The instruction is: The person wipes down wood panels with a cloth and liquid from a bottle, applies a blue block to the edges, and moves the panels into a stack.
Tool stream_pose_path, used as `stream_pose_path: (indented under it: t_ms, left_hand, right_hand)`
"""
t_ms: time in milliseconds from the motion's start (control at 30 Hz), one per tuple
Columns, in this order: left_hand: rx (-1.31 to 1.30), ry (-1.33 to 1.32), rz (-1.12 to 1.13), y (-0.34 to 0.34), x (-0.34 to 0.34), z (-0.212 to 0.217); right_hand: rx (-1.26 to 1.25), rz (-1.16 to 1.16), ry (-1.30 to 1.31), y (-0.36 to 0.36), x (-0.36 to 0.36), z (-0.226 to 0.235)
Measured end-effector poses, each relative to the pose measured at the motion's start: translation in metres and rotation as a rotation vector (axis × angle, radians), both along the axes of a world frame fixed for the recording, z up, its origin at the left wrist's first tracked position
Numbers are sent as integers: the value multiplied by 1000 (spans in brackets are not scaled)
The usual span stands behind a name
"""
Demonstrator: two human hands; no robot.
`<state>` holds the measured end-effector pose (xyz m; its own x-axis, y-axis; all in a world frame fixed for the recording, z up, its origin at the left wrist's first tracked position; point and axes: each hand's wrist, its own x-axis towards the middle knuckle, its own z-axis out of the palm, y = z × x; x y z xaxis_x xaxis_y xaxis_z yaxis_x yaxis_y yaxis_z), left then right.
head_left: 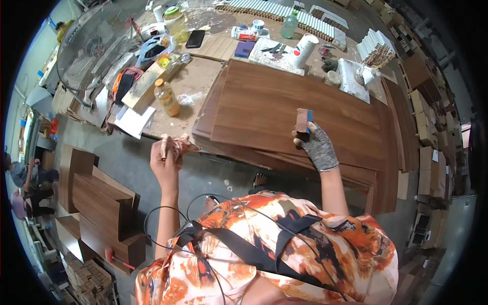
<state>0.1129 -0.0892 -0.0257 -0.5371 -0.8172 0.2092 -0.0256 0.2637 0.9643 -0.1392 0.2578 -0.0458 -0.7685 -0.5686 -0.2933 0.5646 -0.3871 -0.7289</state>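
Observation:
My left hand (165, 158) is bare and closed around a crumpled, stained rag (183, 146), held just off the table's near edge. My right hand (319, 148) wears a grey knitted glove. Between its thumb and fingers it grips a small flat block (302, 120), pinkish brown with a blue side. The block is over a brown wood-grain panel (274, 96), the top one of a stack; whether it touches the surface I cannot tell.
A bottle with an orange cap (167, 99) stands left of the panels. Behind them are a phone (195, 39), a white cylinder (305, 50) and a green-capped bottle (289, 25). A large fan (94, 48) stands at the far left. Brown cabinet pieces (101, 203) sit on the floor.

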Motion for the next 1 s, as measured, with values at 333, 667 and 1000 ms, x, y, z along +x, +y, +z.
stream_pose_path:
  t_ms: [333, 667, 1000]
  left_hand:
    - [-648, -389, -325, 76, -172, 5]
    - [-762, -631, -327, 86, -183, -12]
    - [-845, -793, -422, 83, -167, -10]
  right_hand:
    - [555, -70, 339, 96, -182, -9]
    - [740, -187, 647, 111, -320, -96]
    - [785, -305, 681, 116, -264, -85]
